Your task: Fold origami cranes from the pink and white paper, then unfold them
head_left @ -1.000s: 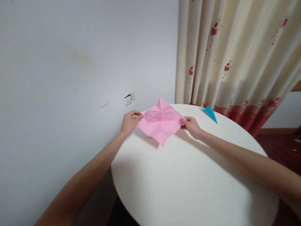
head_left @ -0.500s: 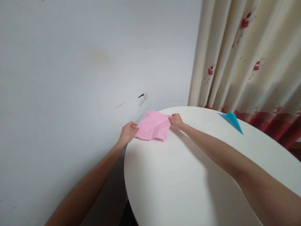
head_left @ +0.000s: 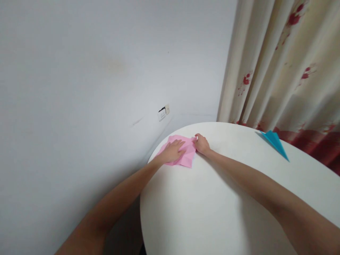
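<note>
Where hands (head_left: 186,148) flatten pink paper (head_left: 188,158), table (head_left: 212,212) edges.

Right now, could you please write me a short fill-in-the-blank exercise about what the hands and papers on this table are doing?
1. The left hand lies flat on top of the ____ paper.
2. The right hand touches that paper at its ____ edge.
3. The folded blue paper lies on the round white table, on the side nearest the ____.
4. On the wall, beyond the table, sits a small white ____.

Missing words: pink; right; curtain; socket
</note>
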`<action>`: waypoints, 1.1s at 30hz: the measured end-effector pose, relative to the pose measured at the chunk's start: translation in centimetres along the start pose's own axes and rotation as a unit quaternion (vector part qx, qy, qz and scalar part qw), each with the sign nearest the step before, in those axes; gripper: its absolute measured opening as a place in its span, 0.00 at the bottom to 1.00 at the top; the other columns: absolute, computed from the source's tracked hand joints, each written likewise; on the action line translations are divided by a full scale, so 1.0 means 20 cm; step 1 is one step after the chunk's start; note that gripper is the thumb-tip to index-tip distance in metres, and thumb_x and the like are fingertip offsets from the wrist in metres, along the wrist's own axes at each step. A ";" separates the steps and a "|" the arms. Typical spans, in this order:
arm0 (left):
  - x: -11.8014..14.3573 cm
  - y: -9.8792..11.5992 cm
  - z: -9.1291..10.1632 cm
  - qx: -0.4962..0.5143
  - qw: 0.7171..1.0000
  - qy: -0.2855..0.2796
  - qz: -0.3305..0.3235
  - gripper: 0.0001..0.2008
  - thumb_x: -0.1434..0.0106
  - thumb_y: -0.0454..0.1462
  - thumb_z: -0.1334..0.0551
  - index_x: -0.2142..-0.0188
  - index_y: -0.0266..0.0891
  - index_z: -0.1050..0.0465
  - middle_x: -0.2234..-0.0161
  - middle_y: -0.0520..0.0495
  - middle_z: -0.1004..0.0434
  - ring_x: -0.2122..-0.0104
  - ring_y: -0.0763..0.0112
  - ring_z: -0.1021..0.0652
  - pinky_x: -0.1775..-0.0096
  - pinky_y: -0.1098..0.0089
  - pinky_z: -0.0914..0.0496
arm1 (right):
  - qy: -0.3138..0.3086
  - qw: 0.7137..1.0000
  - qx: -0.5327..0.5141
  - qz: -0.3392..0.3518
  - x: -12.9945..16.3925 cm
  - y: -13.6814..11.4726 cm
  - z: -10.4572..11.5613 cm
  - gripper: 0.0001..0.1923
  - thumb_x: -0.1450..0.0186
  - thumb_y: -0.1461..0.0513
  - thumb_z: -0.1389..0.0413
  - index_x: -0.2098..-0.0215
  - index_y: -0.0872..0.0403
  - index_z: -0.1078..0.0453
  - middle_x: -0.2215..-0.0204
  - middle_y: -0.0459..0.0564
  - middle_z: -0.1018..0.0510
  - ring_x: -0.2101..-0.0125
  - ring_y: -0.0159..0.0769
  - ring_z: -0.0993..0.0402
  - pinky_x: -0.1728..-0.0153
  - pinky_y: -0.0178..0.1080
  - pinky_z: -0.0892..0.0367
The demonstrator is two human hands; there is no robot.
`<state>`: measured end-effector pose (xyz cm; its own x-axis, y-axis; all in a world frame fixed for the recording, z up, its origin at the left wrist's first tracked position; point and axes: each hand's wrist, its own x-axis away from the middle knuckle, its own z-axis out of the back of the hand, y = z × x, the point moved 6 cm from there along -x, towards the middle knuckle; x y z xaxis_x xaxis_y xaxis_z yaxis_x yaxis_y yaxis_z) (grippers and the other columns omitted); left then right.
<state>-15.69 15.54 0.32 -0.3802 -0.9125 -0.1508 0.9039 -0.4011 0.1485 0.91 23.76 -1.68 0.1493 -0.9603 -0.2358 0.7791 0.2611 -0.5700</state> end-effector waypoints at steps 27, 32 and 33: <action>-0.25 -0.27 -0.12 -0.051 0.993 -0.024 0.099 0.28 0.33 0.50 0.57 0.35 0.51 0.48 0.33 0.45 0.52 0.34 0.52 0.49 0.41 0.40 0.52 | -0.078 0.988 0.034 0.126 0.62 0.41 0.57 0.24 0.33 0.52 0.53 0.43 0.54 0.34 0.41 0.58 0.34 0.41 0.45 0.40 0.42 0.45 0.46; -0.30 -0.06 0.07 -0.073 0.989 0.105 0.079 0.28 0.33 0.48 0.54 0.36 0.46 0.45 0.34 0.42 0.50 0.34 0.48 0.50 0.40 0.40 0.53 | 0.146 0.962 0.196 -0.123 0.44 1.09 1.09 0.20 0.34 0.60 0.51 0.47 0.59 0.33 0.46 0.64 0.33 0.45 0.50 0.39 0.47 0.47 0.42; -0.31 0.03 0.12 -0.066 0.985 0.143 0.068 0.28 0.33 0.47 0.54 0.36 0.43 0.46 0.34 0.41 0.48 0.35 0.49 0.49 0.40 0.42 0.53 | 0.154 0.948 0.219 -0.170 0.43 1.20 1.15 0.20 0.34 0.59 0.52 0.47 0.59 0.32 0.46 0.65 0.33 0.46 0.52 0.38 0.50 0.49 0.40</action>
<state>-13.26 20.72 3.63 -0.2004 -0.8894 -0.4108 0.9672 -0.2463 0.0616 34.87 19.47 0.62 -0.2887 -0.8898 -0.3534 0.9383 -0.1896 -0.2892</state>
